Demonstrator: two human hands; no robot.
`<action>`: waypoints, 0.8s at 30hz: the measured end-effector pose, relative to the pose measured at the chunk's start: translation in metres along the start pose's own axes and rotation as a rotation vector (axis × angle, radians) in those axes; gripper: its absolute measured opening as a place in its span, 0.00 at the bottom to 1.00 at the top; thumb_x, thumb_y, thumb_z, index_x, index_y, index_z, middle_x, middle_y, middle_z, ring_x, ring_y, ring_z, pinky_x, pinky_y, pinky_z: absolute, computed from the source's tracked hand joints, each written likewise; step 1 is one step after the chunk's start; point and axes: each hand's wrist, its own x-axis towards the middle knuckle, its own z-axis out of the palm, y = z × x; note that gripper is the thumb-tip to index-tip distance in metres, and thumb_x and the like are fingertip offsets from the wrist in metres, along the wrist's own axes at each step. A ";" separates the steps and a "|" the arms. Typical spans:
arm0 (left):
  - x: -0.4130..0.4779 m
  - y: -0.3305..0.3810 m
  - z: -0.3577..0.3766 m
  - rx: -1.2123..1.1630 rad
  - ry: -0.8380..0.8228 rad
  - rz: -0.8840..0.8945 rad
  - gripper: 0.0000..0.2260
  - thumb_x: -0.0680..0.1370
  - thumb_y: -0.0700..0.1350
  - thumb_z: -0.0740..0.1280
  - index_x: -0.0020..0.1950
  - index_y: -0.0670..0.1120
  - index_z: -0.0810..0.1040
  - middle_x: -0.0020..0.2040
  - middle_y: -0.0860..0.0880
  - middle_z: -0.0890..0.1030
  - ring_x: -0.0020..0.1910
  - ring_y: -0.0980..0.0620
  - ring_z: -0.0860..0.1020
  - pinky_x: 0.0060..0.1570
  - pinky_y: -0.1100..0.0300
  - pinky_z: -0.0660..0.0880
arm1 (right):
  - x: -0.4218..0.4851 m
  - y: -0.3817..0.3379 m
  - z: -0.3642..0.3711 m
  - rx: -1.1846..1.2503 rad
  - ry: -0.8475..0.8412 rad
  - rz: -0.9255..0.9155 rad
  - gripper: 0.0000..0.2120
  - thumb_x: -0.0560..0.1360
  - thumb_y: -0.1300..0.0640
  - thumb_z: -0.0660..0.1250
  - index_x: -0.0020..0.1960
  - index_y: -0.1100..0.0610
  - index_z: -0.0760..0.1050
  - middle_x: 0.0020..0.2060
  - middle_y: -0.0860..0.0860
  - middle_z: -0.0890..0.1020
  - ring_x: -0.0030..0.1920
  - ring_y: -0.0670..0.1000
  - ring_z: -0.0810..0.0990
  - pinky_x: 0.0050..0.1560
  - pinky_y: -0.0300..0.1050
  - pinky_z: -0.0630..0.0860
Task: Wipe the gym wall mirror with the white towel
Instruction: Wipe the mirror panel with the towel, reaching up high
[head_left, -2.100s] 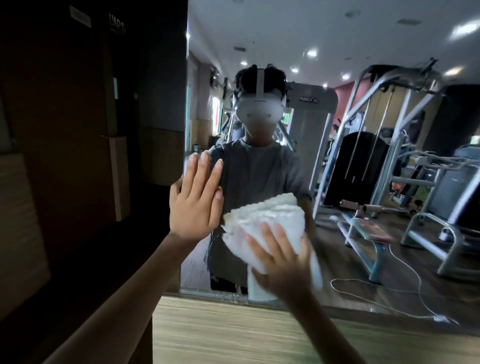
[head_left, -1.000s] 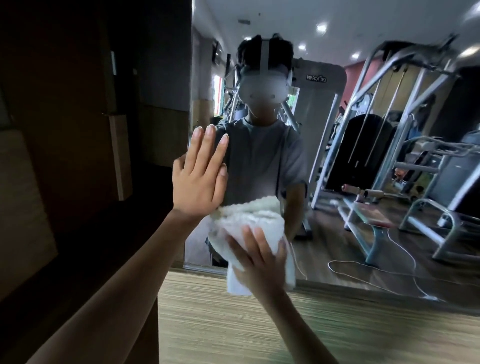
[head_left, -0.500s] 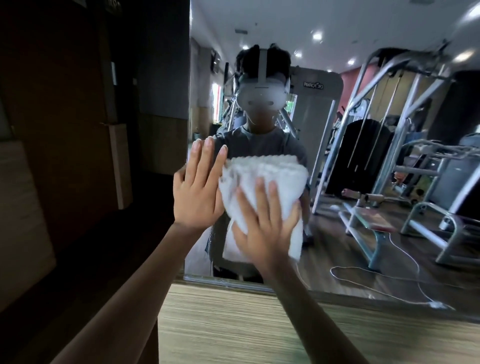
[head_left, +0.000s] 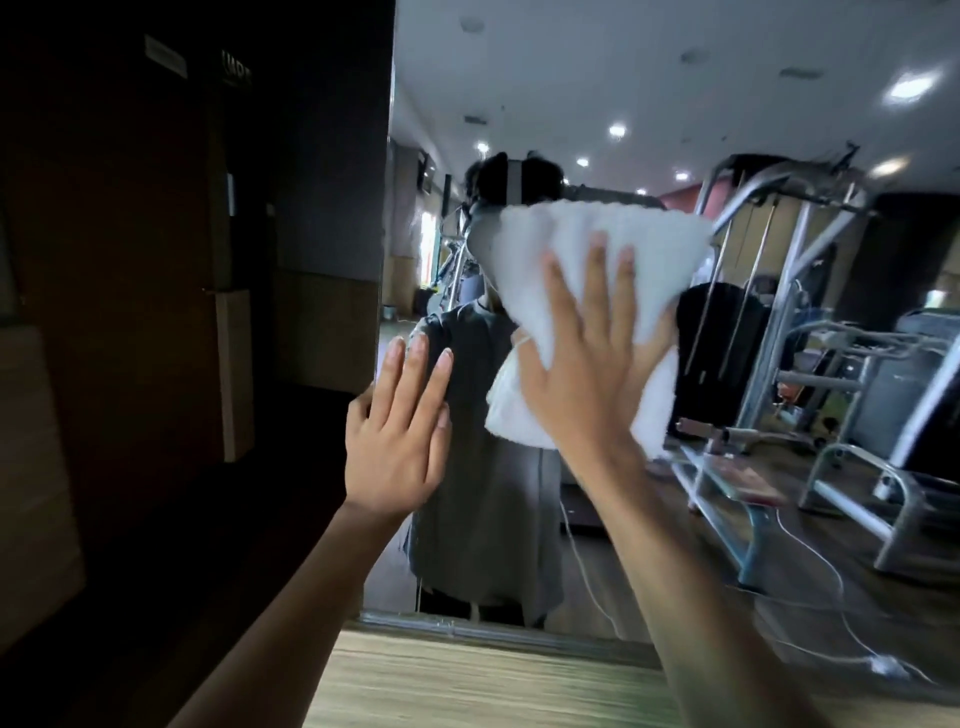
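Pressing white towel (head_left: 597, 244) flat against mirror (head_left: 769, 119) with right hand (head_left: 582, 364), fingers straight and spread wide across the cloth, no pinch to be seen. Bracing with left hand (head_left: 400, 431) flat on the glass by the mirror's left edge, fingers straight and close together, holding nothing. Swept upward over the last two seconds: from low down near the wooden ledge (head_left: 467, 675), up past chest height of the reflected person, now up over the reflected headset. Same spot for left hand throughout (a steady prop, by the look of it). Reads as mid-wipe, an up stroke on the left strip of glass. Judging by that, lower centre already passed over and the right side with the reflected gym machine (head_left: 769, 322) not yet touched, so well short of done. Cannot confirm any smear or dirt on the glass: too dim, too blurred. Hidden behind towel: most of the reflected headset. Hidden under right palm: how the cloth is bunched, and whether the little finger tucks into a fold at the right. Cut off by the frame: mirror's top and right side, so area left to wipe unknown. Lost in shadow at left: dark wall panels (head_left: 130, 312), small signs unreadable.
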 end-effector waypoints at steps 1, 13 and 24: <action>0.000 -0.002 0.001 -0.008 0.005 0.009 0.25 0.83 0.46 0.57 0.81 0.47 0.60 0.79 0.42 0.63 0.80 0.45 0.57 0.51 0.50 0.70 | -0.008 -0.008 0.001 -0.021 -0.027 -0.088 0.33 0.74 0.45 0.60 0.78 0.49 0.62 0.79 0.56 0.60 0.79 0.58 0.58 0.73 0.67 0.53; 0.100 -0.012 -0.030 0.016 -0.031 0.010 0.22 0.80 0.50 0.58 0.74 0.47 0.68 0.71 0.36 0.70 0.69 0.37 0.66 0.64 0.41 0.67 | 0.050 0.087 -0.025 -0.040 -0.072 -0.024 0.32 0.75 0.42 0.55 0.79 0.47 0.60 0.80 0.52 0.56 0.79 0.56 0.55 0.72 0.71 0.51; 0.156 -0.009 -0.027 0.012 0.002 -0.051 0.24 0.83 0.50 0.53 0.79 0.48 0.64 0.80 0.39 0.58 0.79 0.41 0.55 0.72 0.45 0.56 | 0.061 0.076 -0.018 -0.149 -0.049 -0.626 0.35 0.71 0.43 0.60 0.78 0.47 0.63 0.80 0.53 0.60 0.79 0.56 0.59 0.70 0.68 0.57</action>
